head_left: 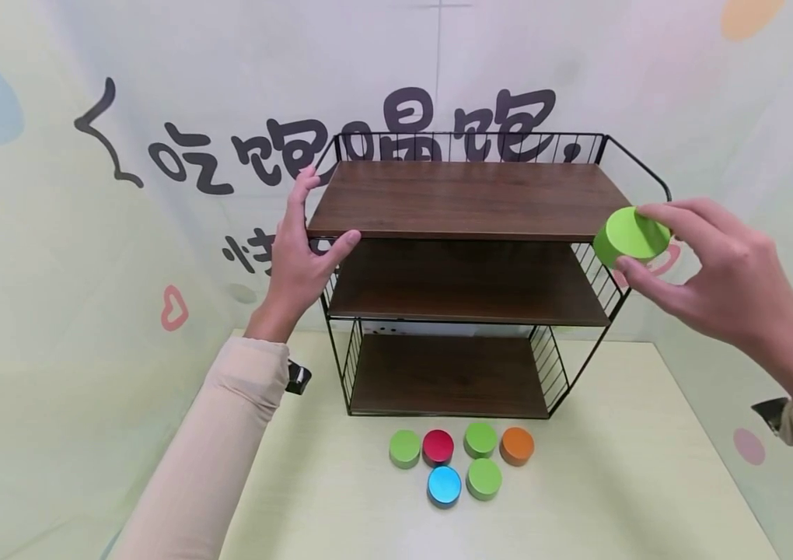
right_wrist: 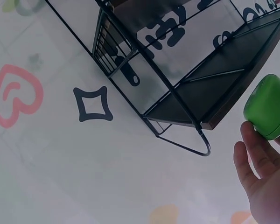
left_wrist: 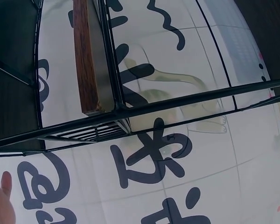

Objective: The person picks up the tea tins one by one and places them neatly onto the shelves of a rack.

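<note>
My right hand (head_left: 739, 272) pinches a green round tin (head_left: 630, 233) between thumb and fingers, in the air at the right front corner of the top shelf (head_left: 466, 198). In the right wrist view the green tin (right_wrist: 270, 107) shows its rounded side, near the shelf's edge. My left hand (head_left: 302, 253) is at the left front corner of the rack, fingers up along the side and thumb stretched out at the top shelf's front edge. Only part of the left hand (left_wrist: 2, 200) shows in the left wrist view.
The black wire rack has a brown middle shelf (head_left: 466, 284) and bottom shelf (head_left: 448, 377). Before it on the pale table (head_left: 599, 482) stand several tins: green ones (head_left: 483, 476), a red (head_left: 438, 446), a blue (head_left: 444, 485) and an orange (head_left: 517, 445). A printed cloth (head_left: 158, 435) hangs around.
</note>
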`<state>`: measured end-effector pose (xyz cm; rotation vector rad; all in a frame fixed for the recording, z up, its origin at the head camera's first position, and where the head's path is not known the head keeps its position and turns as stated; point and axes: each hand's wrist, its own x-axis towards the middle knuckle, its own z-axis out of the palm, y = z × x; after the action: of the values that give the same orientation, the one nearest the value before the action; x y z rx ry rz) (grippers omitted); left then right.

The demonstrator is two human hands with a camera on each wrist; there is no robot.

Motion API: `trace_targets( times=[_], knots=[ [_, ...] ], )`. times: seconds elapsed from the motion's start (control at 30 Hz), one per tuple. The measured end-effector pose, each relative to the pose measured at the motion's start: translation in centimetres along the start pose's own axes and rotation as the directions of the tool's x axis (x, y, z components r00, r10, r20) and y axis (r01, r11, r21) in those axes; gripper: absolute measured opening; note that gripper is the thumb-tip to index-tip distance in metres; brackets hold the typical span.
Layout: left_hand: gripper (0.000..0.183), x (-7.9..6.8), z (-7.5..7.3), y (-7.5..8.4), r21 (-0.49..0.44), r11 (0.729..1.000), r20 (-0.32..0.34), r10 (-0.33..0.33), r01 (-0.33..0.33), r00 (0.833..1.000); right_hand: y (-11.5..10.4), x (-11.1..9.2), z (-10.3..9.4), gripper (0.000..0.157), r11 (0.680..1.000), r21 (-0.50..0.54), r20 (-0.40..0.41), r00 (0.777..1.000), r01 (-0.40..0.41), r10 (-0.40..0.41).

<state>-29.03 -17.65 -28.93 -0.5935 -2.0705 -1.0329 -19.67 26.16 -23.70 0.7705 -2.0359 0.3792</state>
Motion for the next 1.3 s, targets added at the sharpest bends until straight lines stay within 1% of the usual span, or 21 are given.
trace_targets(
  times=[0.2,0.37,0.43,0.53,0.63,0.77,1.03,1.17,1.3],
  knots=[
    [0.078,0.0,-0.1,0.0,0.004,1.000,0.001,-0.004,0.004,1.000,0.8,0.4,0.1,0.077,0.999,0.009,0.020,0.999,-0.042,0.042],
    [0.078,0.0,-0.1,0.0,0.003,1.000,0.002,-0.005,0.005,1.000,1.5,0.9,0.3,0.056,0.997,0.007,0.006,0.997,-0.079,0.079],
    [0.078,0.0,-0.1,0.0,0.002,1.000,0.005,-0.006,0.006,1.000,1.7,1.1,0.3,0.050,0.995,-0.005,0.003,0.995,-0.098,0.098],
    [0.078,0.0,-0.1,0.0,0.002,1.000,0.009,-0.006,0.006,1.000,1.8,1.4,0.2,0.049,0.992,-0.037,0.031,0.992,-0.120,0.121],
    [0.077,0.1,-0.1,0.0,0.002,1.000,0.010,-0.003,0.003,1.000,1.8,1.6,0.1,0.049,0.986,-0.053,0.058,0.985,-0.159,0.162],
    [0.077,0.0,-0.1,0.0,-0.002,1.000,0.010,-0.004,0.004,1.000,1.8,1.8,0.2,0.048,0.977,-0.057,0.084,0.974,-0.206,0.210],
    [0.078,0.0,-0.2,0.0,-0.002,1.000,0.007,-0.006,0.006,1.000,1.8,1.8,0.6,0.049,0.964,-0.062,0.123,0.956,-0.260,0.266],
    [0.077,0.0,-0.1,0.0,0.001,1.000,0.005,-0.004,0.004,1.000,1.8,1.9,0.8,0.045,0.961,-0.071,0.116,0.955,-0.268,0.274],
    [0.077,0.0,-0.1,0.0,-0.006,1.000,-0.001,0.005,-0.005,1.000,2.0,1.9,1.1,0.038,0.962,-0.080,0.101,0.958,-0.260,0.267]
  ],
)
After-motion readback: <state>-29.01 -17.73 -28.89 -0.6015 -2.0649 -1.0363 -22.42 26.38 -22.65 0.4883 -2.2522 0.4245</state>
